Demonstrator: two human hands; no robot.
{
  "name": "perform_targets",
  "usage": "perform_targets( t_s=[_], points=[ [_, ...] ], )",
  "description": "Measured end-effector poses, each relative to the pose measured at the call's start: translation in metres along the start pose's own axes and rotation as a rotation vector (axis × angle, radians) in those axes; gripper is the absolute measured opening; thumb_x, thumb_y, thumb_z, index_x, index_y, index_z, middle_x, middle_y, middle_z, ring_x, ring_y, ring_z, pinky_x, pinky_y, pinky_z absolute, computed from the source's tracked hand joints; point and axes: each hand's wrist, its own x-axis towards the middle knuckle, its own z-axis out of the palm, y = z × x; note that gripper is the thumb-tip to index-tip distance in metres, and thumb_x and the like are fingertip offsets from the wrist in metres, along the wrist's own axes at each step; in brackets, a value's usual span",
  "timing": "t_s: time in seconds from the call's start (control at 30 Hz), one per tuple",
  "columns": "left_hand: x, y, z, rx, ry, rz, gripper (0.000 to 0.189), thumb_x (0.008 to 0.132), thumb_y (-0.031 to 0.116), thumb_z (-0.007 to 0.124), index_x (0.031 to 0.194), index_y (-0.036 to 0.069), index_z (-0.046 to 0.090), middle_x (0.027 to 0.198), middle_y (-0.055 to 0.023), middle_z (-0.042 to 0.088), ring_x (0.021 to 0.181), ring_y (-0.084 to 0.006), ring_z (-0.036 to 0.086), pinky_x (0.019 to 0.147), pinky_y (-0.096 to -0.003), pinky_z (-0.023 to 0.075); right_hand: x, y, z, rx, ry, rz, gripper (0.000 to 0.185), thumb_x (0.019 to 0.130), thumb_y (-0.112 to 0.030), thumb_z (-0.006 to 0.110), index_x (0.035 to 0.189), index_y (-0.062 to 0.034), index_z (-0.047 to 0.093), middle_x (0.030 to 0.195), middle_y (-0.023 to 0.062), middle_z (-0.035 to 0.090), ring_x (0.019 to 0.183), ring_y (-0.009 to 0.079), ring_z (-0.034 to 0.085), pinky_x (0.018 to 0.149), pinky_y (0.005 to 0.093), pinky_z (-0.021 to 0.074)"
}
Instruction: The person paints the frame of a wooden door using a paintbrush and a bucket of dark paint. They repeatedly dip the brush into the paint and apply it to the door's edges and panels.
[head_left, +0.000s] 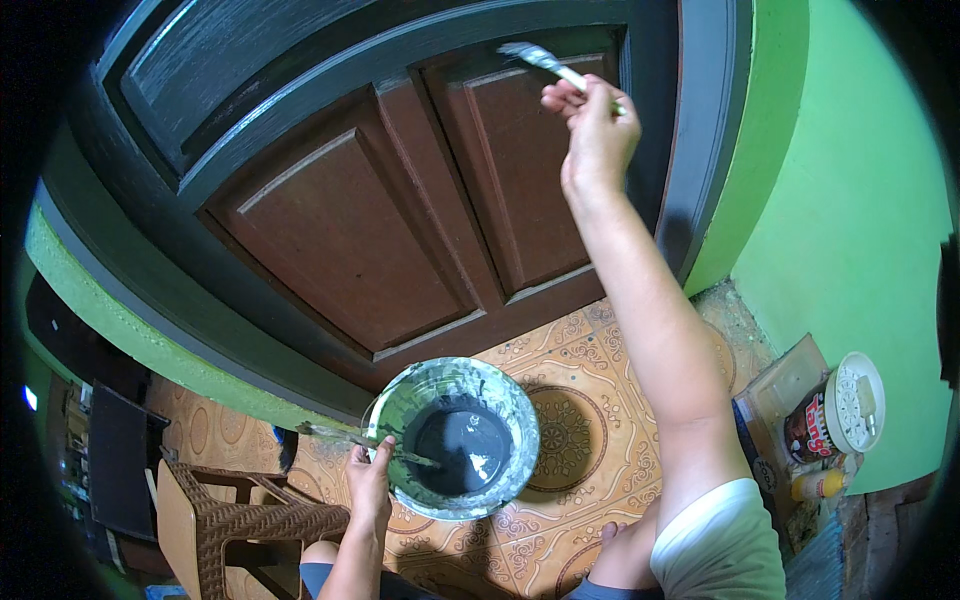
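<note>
My right hand (600, 131) grips the pale handle of a paintbrush (536, 54), raised in front of the upper part of a brown door panel (525, 142); whether the bristles touch it, I cannot tell. Dark grey paint covers the upper part and frame of the panelled door (300, 97). My left hand (371, 465) is at the left rim of a paint-smeared bucket (525, 420), holding a paint-crusted stick (337, 433) whose lower end reaches into the bucket. Dark grey paint (457, 450) lies inside the bucket.
A brown woven-pattern plastic stool (255, 517) stands at lower left. On the right, near the green wall (847, 225), are a cardboard box (787, 375), a tub with a white lid (855, 401) and a yellow bottle (817, 484). Patterned tiles (592, 360) cover the floor.
</note>
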Motion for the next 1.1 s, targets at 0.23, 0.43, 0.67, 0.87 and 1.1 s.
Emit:
perform_targets(
  t_s=[0.23,0.43,0.67,0.87,1.1],
  points=[
    [-0.001,0.002,0.001,-0.003,-0.012,-0.001,0.014,0.091,0.012,0.072,0.098,0.004,0.063,0.089,0.0009,0.065,0.077,-0.0065,0.055,0.071,-0.0247,0.0435,0.051,-0.011,-0.031,0.106,0.207,-0.100,0.018,0.099,-0.004,0.045,0.108,0.0107,0.043,0.089,0.0218,0.062,0.076,0.0275,0.071,0.075,0.0340,0.0645],
    [-0.001,0.001,0.000,0.022,-0.012,0.009,0.014,0.091,0.014,0.072,0.098,0.006,0.063,0.088,0.0015,0.064,0.075,-0.0068,0.055,0.067,-0.0250,0.0430,0.054,-0.018,-0.034,0.127,0.318,-0.151,0.020,0.099,-0.006,0.044,0.110,0.0102,0.040,0.095,0.0201,0.060,0.083,0.0258,0.068,0.082,0.0346,0.0629],
    [0.001,0.000,-0.002,0.008,-0.025,-0.013,0.015,0.091,0.012,0.072,0.100,0.003,0.063,0.092,-0.0006,0.067,0.080,-0.0073,0.057,0.073,-0.0249,0.0444,0.048,-0.008,-0.025,0.101,0.181,-0.111,0.016,0.097,-0.006,0.046,0.106,0.0082,0.045,0.088,0.0206,0.062,0.074,0.0257,0.069,0.072,0.0343,0.0629],
    [-0.001,0.002,0.002,-0.028,-0.035,-0.002,0.015,0.091,0.011,0.072,0.099,0.003,0.063,0.093,-0.0009,0.066,0.081,-0.0076,0.057,0.074,-0.0254,0.0444,0.057,-0.015,-0.033,0.077,0.268,-0.177,0.018,0.098,-0.007,0.046,0.108,0.0078,0.042,0.087,0.0187,0.062,0.069,0.0237,0.067,0.069,0.0328,0.0615],
    [0.004,-0.005,-0.004,0.014,-0.028,-0.003,0.013,0.091,0.011,0.071,0.097,0.004,0.062,0.091,-0.0002,0.065,0.079,-0.0070,0.055,0.072,-0.0252,0.0429,0.055,-0.007,-0.034,0.059,0.206,-0.123,0.017,0.098,-0.007,0.047,0.106,0.0078,0.045,0.087,0.0190,0.063,0.070,0.0244,0.068,0.070,0.0339,0.0615]
  ],
)
